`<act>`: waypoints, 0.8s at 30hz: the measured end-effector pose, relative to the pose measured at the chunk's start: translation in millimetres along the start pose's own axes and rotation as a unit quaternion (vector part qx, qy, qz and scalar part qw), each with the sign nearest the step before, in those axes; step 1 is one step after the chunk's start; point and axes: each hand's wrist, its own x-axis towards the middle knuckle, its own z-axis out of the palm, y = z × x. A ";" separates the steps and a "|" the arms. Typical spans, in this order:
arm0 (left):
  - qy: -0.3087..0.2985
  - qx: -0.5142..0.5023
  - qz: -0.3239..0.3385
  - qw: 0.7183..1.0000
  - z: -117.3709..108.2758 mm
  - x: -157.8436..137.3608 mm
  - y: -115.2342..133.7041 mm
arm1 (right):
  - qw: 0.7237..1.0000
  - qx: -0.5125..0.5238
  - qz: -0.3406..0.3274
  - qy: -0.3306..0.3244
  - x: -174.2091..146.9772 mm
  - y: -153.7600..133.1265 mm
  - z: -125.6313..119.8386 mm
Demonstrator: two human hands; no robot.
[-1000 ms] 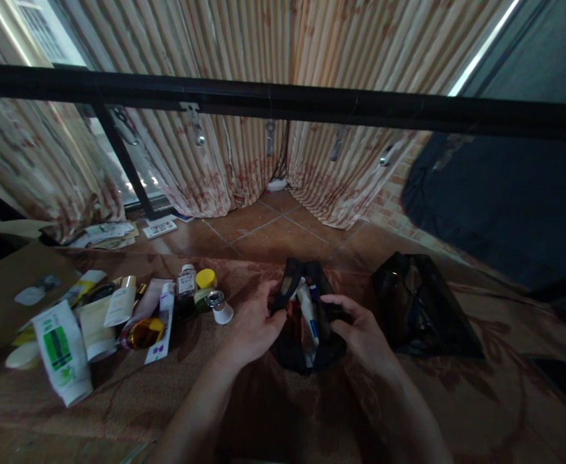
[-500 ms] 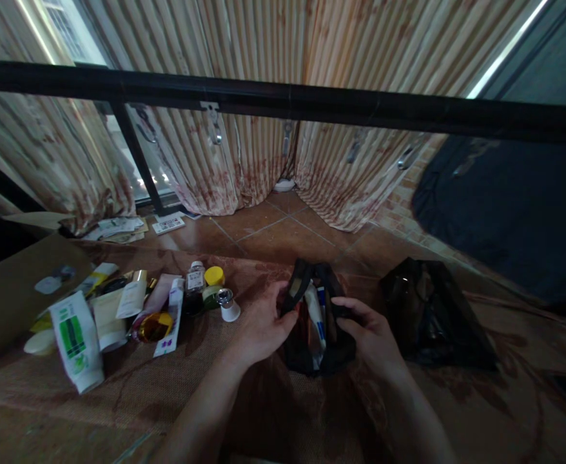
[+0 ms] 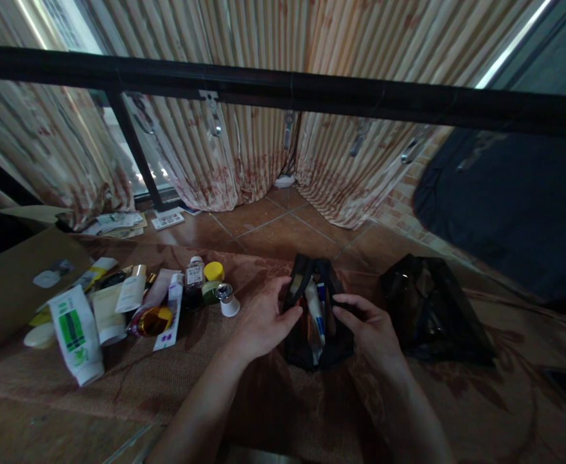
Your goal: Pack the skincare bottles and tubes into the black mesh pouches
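Observation:
A small black pouch [image 3: 295, 351] stands on the brown patterned cloth with its mouth spread apart. Inside it I see a white and blue tube [image 3: 314, 306] and other narrow items too dark to name. My left hand [image 3: 266, 322] pinches the pouch's left rim between thumb and fingers. On the opposite rim, my right hand [image 3: 367, 328] grips the edge with thumb and fingertips. Just left of my left hand are a white bottle with a silver cap [image 3: 228, 301] and a jar with a yellow lid [image 3: 214, 271].
Several tubes and bottles, among them a white and green tube [image 3: 77, 338], lie at the left beside a cardboard box [image 3: 17, 283]. A black plastic bag [image 3: 438, 316] sits at the right. A dark rail [image 3: 283, 87] crosses in front of the curtains [image 3: 254, 161].
Both hands keep hold of the pouch rims, with hardly any movement. The view has shifted slightly.

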 end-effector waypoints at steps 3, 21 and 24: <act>0.003 0.001 0.003 1.000 0.4 -0.1 -0.8 | 1.000 -0.007 0.008 -0.010 -1.2 -0.8 0.0; -0.014 -0.005 0.003 1.000 2.7 0.5 -4.3 | 0.967 -0.173 -0.004 -0.186 -7.1 -14.9 -5.3; 0.008 -0.008 0.046 0.999 0.4 1.1 -0.1 | 0.975 -0.104 0.001 -0.195 -7.7 -16.7 -7.1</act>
